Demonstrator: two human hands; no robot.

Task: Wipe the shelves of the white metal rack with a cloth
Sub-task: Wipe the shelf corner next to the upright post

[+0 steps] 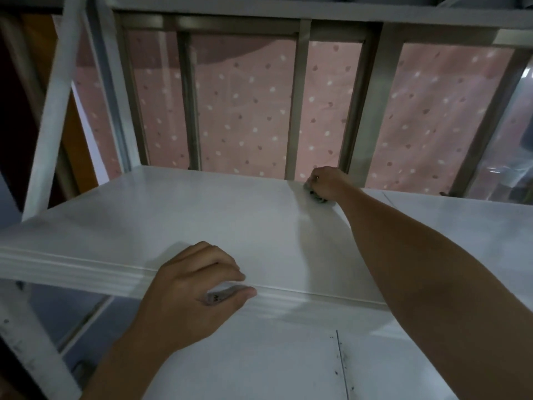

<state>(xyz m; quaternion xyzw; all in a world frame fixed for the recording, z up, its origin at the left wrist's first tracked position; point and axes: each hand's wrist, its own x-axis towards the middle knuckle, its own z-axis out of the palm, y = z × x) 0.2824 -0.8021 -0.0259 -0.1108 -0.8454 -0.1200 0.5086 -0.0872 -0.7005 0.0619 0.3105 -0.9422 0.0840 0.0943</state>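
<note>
Cloth (317, 198), a small grey-green bundle, is almost hidden under the right hand (327, 183), at the far edge of the shelf (202, 215) of the white metal rack (49, 125). The fingers (313, 180) of this hand are curled around the cloth and press it down on the white surface. Only a little of the fabric shows below the knuckles. I judge that it is bunched so small to put the pressure on one spot and to reach the back border, just in front of the metal bars (297, 105) and the pink dotted curtain (245, 111) beyond the fingertips.

The right arm is stretched far across the shelf, and this probably explains the left hand (190, 287). Its fingers (219, 264) are bent over the front edge of the same shelf and the thumb lies along the lip under them, so it grips the edge. It seems to steady the rack and the body during the long reach.

Below the left wrist is a lower shelf (259, 362). To the right of that hand it carries some dark specks (343, 370) near a seam. From this I think the wiping is not finished: the surface between the two hands looks clean, but the lower one is not yet wiped.
</note>
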